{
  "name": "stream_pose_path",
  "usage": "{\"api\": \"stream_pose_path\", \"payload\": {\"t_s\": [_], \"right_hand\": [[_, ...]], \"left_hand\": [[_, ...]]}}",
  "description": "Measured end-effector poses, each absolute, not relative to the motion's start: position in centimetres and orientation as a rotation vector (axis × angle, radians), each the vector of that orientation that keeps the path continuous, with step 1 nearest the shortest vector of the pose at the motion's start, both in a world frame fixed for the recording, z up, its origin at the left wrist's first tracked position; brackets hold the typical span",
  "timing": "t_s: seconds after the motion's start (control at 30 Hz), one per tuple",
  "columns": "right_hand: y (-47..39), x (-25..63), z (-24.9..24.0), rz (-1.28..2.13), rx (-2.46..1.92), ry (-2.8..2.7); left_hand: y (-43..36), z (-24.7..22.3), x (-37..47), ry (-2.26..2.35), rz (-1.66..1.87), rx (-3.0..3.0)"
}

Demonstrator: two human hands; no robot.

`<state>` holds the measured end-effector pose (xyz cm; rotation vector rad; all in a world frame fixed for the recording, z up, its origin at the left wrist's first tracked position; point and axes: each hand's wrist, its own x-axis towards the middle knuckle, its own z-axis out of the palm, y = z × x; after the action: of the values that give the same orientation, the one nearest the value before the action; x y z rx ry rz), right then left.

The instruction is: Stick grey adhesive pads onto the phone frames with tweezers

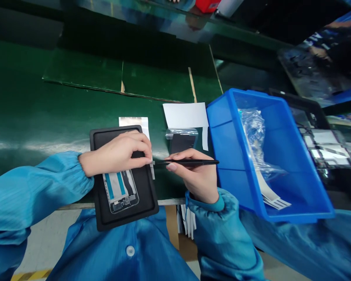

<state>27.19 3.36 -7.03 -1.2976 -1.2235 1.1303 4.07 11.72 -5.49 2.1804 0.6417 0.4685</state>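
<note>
My right hand (197,177) grips a pair of black tweezers (204,161), held level with the tips pointing left. Over a black tray (148,191), my left hand (123,150) is closed in a pinch; a small pale piece (152,163) shows where its fingertips and the tweezers' tips meet, but I cannot tell which holds it. Inside the tray lies an opened phone body (121,191) with blue strips on it, its upper part hidden under my left hand. A white strip sheet (133,121) sticks out behind the tray.
A blue bin (229,156) on the right holds clear plastic bags (254,128) and white strips (270,195). Left of it lie a white paper sheet (185,115) and a clear bag with dark pieces (181,142). Green boards (152,74) lie behind. Another person's arm appears far right.
</note>
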Motion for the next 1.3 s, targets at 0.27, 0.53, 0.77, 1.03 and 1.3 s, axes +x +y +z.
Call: {"api": "stream_pose_path", "payload": {"t_s": [0.27, 0.53, 0.77, 1.03, 1.3], "right_hand": [[3.5, 25.1, -7.0, 1.183, -1.291, -1.207], [3.8, 23.0, -6.7, 1.189, -1.308, -1.199], [4.0, 20.2, -7.8, 1.282, -1.416, -1.181], [3.7, 18.3, -8.0, 1.33, -1.525, -1.261], [3.4, 17.6, -8.1, 1.319, -1.571, -1.289]], "left_hand": [[10.6, -5.5, 1.9, 0.754, 0.571, 2.05], [10.3, -5.5, -0.4, 0.856, 0.608, 2.094], [7.1, -6.2, -4.9, 1.119, 0.581, 2.286], [1.1, -9.0, -5.5, 1.263, 0.615, 2.401], [-0.2, -9.9, -4.8, 1.339, 0.641, 2.388]]}}
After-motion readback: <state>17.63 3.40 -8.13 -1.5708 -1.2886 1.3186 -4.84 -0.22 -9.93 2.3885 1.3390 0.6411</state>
